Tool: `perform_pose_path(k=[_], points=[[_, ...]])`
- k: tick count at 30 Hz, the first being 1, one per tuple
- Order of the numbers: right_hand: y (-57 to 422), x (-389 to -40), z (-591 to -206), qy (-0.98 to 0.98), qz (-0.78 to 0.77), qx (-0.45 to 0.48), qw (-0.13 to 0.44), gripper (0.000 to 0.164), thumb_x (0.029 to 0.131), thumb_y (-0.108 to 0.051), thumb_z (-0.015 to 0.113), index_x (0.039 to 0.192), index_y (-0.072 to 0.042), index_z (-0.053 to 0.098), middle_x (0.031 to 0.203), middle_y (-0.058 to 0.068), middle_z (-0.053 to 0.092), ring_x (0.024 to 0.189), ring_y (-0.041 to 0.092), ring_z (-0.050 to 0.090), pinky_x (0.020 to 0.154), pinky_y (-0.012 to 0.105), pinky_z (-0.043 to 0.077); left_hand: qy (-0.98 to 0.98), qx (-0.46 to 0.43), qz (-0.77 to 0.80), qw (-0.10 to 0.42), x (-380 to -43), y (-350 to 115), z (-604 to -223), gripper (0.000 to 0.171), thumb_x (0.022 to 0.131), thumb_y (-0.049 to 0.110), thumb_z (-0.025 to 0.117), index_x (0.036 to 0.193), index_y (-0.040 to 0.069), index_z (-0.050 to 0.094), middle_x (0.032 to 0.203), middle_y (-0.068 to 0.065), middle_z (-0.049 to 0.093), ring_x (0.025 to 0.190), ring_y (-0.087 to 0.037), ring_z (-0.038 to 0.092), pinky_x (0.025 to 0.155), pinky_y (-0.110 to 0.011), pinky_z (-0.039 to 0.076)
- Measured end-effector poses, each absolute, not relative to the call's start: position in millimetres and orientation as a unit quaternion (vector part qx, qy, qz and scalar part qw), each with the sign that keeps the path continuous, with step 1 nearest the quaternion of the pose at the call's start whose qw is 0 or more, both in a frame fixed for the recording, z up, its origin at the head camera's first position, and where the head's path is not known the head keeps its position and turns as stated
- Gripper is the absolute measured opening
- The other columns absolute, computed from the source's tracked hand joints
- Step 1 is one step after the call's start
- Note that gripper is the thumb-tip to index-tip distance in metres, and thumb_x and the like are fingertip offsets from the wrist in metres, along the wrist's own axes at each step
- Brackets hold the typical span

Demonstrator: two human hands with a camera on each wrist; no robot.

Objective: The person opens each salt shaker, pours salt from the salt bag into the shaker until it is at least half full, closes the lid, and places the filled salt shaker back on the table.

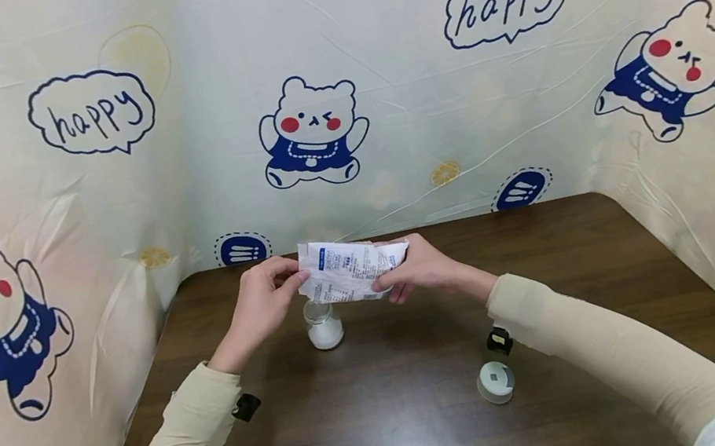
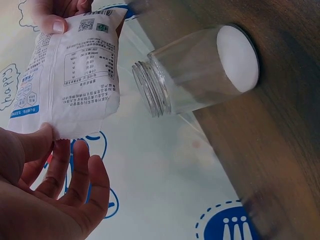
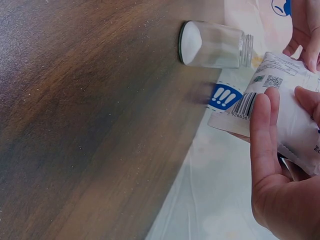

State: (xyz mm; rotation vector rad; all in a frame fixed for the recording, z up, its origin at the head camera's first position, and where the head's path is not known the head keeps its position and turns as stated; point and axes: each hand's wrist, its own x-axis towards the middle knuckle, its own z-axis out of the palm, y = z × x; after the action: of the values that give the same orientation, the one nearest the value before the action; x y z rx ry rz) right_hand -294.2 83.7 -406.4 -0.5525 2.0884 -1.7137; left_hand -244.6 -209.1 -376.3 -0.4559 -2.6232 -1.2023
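A white plastic packet with printed text, a QR code and a barcode is held up in both hands over the far part of the table. My left hand pinches its left end between thumb and fingers. At the other end, my right hand grips the packet, thumb on the near face. Below the packet's left end stands an uncapped glass jar, upright, with a threaded neck. White grains cover its bottom, as the left wrist view shows. Between packet and jar mouth a gap shows in the left wrist view.
A round white lid lies on the dark wooden table, near my right forearm. Tiny white specks dot the tabletop in the right wrist view. A printed cloth hangs behind the table and along both sides.
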Motion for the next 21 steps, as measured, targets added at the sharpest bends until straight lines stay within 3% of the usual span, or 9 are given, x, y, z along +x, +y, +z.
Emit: perform_pose_path(k=[11, 18, 21], points=[[84.1, -293.5, -404.9, 0.744, -0.609, -0.202, 0.19, 0.041, 0.083, -0.006, 0.088, 0.12, 0.0, 0.072, 0.1, 0.018, 0.077, 0.065, 0.036, 0.073, 0.061, 0.047, 0.062, -0.891, -0.157, -0.411, 0.113, -244.8, -210.8, -377.6, 0.011, 0.1, 0.004, 0.073, 0.108, 0.0, 0.079, 0.103, -0.011, 0.073, 0.085, -0.025, 0.065, 0.069, -0.033, 0.055], [83.3, -294.7, -406.4, 0.745, -0.607, -0.204, 0.188, 0.041, 0.084, -0.007, 0.088, 0.121, -0.002, 0.073, 0.1, 0.017, 0.077, 0.065, 0.035, 0.073, 0.07, 0.061, 0.06, -0.89, -0.158, -0.414, 0.112, -244.9, -211.9, -378.0, 0.012, 0.1, 0.004, 0.072, 0.11, 0.0, 0.079, 0.105, -0.011, 0.073, 0.084, -0.026, 0.065, 0.069, -0.033, 0.055], [83.4, -294.8, -406.8, 0.746, -0.605, -0.203, 0.187, 0.041, 0.083, -0.008, 0.089, 0.121, -0.002, 0.073, 0.1, 0.017, 0.077, 0.065, 0.035, 0.074, 0.069, 0.061, 0.06, -0.89, -0.159, -0.413, 0.113, -244.6, -211.7, -377.8, 0.012, 0.1, 0.004, 0.072, 0.109, 0.0, 0.079, 0.105, -0.011, 0.073, 0.085, -0.026, 0.065, 0.069, -0.034, 0.055]])
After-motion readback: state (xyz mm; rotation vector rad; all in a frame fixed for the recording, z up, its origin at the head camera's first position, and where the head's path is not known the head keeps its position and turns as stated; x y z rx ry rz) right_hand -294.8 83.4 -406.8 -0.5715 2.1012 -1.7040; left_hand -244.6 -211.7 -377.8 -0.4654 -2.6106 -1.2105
